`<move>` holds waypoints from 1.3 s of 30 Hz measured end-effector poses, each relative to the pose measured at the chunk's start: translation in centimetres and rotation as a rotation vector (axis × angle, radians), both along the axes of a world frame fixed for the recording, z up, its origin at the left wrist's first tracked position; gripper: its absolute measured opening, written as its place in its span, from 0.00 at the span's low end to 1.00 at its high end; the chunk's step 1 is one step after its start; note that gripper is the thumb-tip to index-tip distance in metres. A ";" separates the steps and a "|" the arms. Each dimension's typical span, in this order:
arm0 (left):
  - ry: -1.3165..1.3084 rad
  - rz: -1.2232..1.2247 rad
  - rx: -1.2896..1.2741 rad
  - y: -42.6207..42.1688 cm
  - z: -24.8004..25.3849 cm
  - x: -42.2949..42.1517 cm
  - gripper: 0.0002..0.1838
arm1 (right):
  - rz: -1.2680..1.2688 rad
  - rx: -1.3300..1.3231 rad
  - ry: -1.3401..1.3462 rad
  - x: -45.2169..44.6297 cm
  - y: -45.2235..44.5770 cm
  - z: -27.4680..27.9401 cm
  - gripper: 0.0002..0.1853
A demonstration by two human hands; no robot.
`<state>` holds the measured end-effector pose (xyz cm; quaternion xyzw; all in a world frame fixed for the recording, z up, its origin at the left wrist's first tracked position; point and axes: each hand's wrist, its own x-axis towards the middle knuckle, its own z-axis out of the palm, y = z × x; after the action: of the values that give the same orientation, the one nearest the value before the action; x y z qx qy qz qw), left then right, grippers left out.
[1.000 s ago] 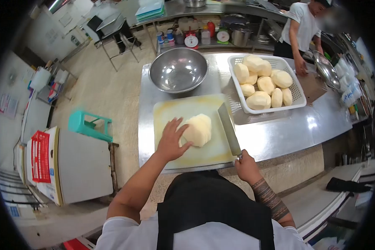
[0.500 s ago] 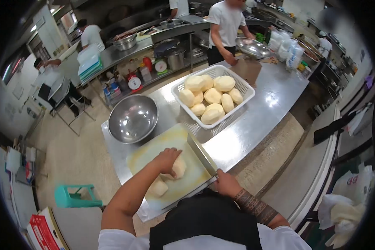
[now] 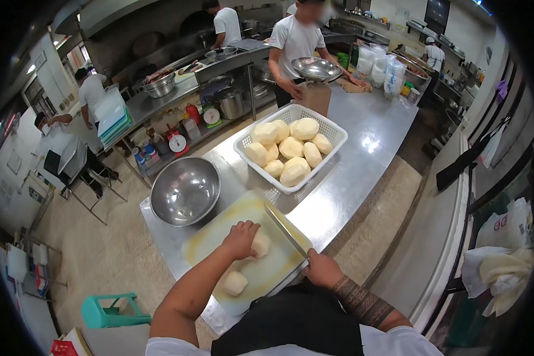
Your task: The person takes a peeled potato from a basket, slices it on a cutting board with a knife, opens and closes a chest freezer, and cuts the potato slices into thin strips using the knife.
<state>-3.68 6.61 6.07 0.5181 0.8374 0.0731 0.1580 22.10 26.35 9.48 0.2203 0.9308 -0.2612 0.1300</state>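
My left hand (image 3: 240, 238) is closed over a pale, peeled root vegetable piece (image 3: 261, 244) on the cutting board (image 3: 203, 244). Another cut piece (image 3: 235, 283) lies just below that hand, close to my forearm. At the board's right side, my right hand (image 3: 324, 269) grips the handle of a cleaver (image 3: 286, 231). Its long blade points away from me across the board, apart from the held piece. A white plastic basket (image 3: 340, 141) beyond the board holds several whole peeled root vegetables (image 3: 291, 147). Left of it stands a steel bowl (image 3: 187, 191) with nothing visible inside.
Across the steel table (image 3: 353, 166) a person (image 3: 296, 47) stands by a metal bowl (image 3: 316, 68) and a brown box (image 3: 315, 98). Plastic-wrapped containers (image 3: 380, 68) stand at the far end. A green stool (image 3: 114, 310) is on the floor at left. Other people work farther back.
The view has shifted, so more of the far kitchen shows. The cleaver's blade has turned and now shows a narrower side. My left hand still holds the vegetable piece.
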 end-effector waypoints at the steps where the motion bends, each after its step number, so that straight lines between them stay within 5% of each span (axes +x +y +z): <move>1: 0.012 0.001 -0.029 0.0 0.0 0.0 0.61 | 0.001 0.009 -0.006 0.0 -0.1 0.0 0.18; 12: -0.049 -0.050 -0.245 1.1 -1.6 -1.7 0.74 | -0.005 0.038 0.074 -0.1 -0.3 -1.5 0.18; 18: 0.024 -0.023 -0.146 0.0 -0.3 -0.3 0.73 | -0.002 0.014 0.096 -0.2 -0.5 -0.8 0.18; 21: 0.086 0.175 -0.066 -0.8 0.4 2.7 0.68 | 0.028 -0.007 0.141 0.0 0.2 -2.2 0.16; 27: 0.011 0.572 0.504 -5.4 0.3 10.3 0.44 | 0.038 -0.148 0.224 -0.1 3.3 -2.9 0.16; 34: -0.098 1.066 0.780 -12.0 0.0 20.0 0.19 | 0.211 -0.174 0.346 -2.5 3.6 3.0 0.15; 39: -0.223 1.314 0.966 -10.8 -1.0 22.8 0.14 | 0.449 -0.115 0.477 -5.8 3.0 4.4 0.14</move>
<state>19.08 -4.16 5.03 -0.0769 0.8255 0.5540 -0.0753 16.33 29.36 13.84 -0.0656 0.9440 -0.3223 -0.0251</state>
